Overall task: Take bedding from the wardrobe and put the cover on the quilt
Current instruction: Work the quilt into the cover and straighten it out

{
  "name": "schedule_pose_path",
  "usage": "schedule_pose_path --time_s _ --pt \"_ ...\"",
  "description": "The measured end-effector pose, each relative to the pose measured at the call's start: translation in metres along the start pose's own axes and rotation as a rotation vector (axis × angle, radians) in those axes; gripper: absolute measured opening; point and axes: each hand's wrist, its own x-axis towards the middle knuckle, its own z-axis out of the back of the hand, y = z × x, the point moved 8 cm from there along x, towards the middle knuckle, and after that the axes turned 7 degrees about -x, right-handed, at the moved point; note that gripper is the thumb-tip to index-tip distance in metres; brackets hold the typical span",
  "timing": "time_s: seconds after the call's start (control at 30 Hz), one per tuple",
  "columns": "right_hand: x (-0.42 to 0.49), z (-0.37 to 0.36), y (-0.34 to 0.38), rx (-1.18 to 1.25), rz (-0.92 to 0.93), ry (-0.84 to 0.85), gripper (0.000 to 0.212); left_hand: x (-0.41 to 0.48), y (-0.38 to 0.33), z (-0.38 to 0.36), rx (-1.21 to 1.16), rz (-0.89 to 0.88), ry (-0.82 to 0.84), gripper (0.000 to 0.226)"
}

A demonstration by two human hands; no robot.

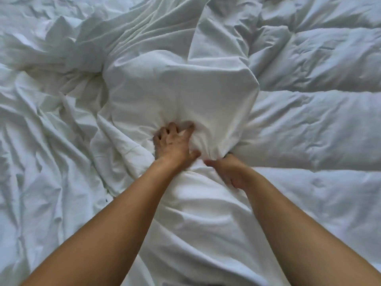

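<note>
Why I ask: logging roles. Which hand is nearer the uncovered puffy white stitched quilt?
Right. The right hand lies beside the quilt; the left hand grips the thin white cover farther left.

The left forearm and right forearm are bare down to the left hand and right hand. A thin dark band shows at the right wrist, mostly hidden.
</note>
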Motion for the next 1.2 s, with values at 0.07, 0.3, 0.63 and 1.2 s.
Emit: schedule_pose_path --time_s 0.07,0.3,0.63,1.2 --pt "0.009 0.008 0.000 0.114 0.064 -0.185 0.042 -0.005 0.017 0.016 -0.034 0.060 -0.234 0.073" --pt "0.014 0.009 0.009 0.477 0.044 -0.093 0.055 -0.004 0.098 -0.019 -0.975 0.670 -0.074 0.112" --pt "-0.004 -0.029 0.129 -0.340 0.504 -0.533 0.032 -0.002 0.116 0.111 -0.350 0.252 -0.686 0.047" --pt "-0.098 0.244 -0.114 -0.011 -0.377 -1.111 0.046 -0.115 0.032 -0.023 0.014 0.095 0.169 0.112"
